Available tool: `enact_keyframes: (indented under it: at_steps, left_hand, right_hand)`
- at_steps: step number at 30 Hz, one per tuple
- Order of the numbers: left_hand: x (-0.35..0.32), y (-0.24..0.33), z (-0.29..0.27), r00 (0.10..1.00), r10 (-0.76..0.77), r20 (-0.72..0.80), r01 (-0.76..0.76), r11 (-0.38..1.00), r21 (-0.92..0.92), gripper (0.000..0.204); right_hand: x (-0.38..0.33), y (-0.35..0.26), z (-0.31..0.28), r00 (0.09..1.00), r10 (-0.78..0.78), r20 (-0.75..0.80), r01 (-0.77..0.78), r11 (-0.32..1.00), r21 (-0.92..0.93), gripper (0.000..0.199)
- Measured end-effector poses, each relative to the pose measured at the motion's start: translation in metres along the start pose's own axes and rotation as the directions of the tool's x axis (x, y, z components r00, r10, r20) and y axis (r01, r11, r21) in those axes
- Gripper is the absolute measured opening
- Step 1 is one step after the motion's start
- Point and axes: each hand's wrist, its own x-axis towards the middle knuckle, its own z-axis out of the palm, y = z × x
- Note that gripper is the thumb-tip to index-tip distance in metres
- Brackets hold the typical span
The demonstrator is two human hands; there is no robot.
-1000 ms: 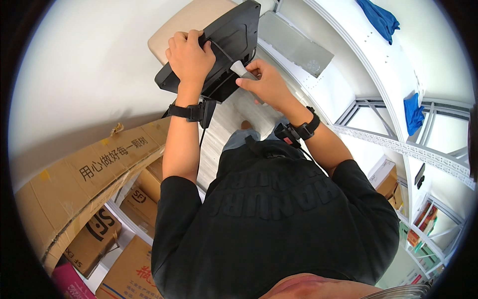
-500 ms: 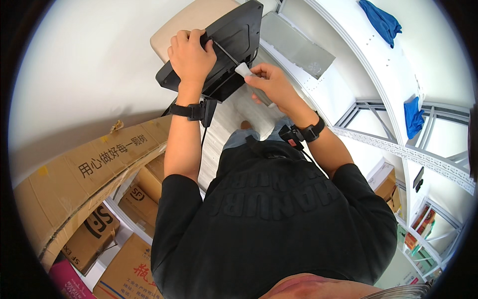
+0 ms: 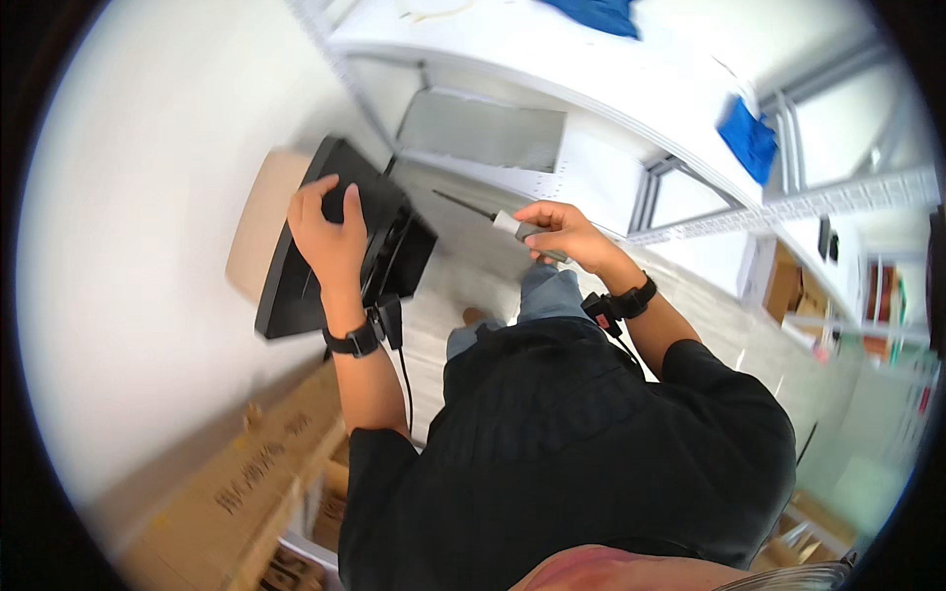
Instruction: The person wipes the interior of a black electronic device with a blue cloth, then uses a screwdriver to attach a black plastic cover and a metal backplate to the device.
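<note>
A black flat-panel device (image 3: pixel 290 282), resembling a monitor seen from behind, stands tilted against a beige padded surface (image 3: pixel 258 222). My left hand (image 3: pixel 330 236) lies over the panel's back, thumb and index finger apart; contact at the fingertips is blurred. My right hand (image 3: pixel 567 234) is closed around the grey handle of a screwdriver (image 3: pixel 507 225). Its thin dark shaft points toward the device, and the tip is in the air, apart from the panel.
White shelving (image 3: pixel 473 59) runs along the far side, with a grey sheet (image 3: pixel 483 130) lying below. A blue cloth (image 3: pixel 747 140) rests at the right. Cardboard boxes (image 3: pixel 232 492) stand at the lower left beside the white wall (image 3: pixel 128 246).
The screwdriver has come away from the panel, moving right with my right hand. My left hand's thumb and index finger have spread. The whole view has turned and shifted.
</note>
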Motion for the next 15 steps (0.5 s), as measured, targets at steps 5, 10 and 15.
enact_keyframes:
  at_steps: [5, 10, 15]
  left_hand:
    - [0.002, 0.053, 0.108, 0.95, -0.023, 0.312, 0.125, 0.942, -0.311, 0.015]
    - [0.01, 0.123, 0.221, 0.852, 0.04, 0.523, 0.222, 0.875, -0.43, 0.017]
    - [0.023, 0.19, 0.322, 0.697, 0.112, 0.708, 0.261, 0.88, -0.396, 0.024]
  right_hand:
    - [-0.036, -0.013, -0.058, 0.979, -0.081, -0.184, 0.083, 0.997, 0.002, 0.033]
    - [-0.076, -0.017, -0.141, 0.894, -0.138, -0.427, 0.171, 0.985, 0.039, 0.029]
    - [-0.084, -0.024, -0.238, 0.786, -0.157, -0.598, 0.28, 0.953, 0.118, 0.027]
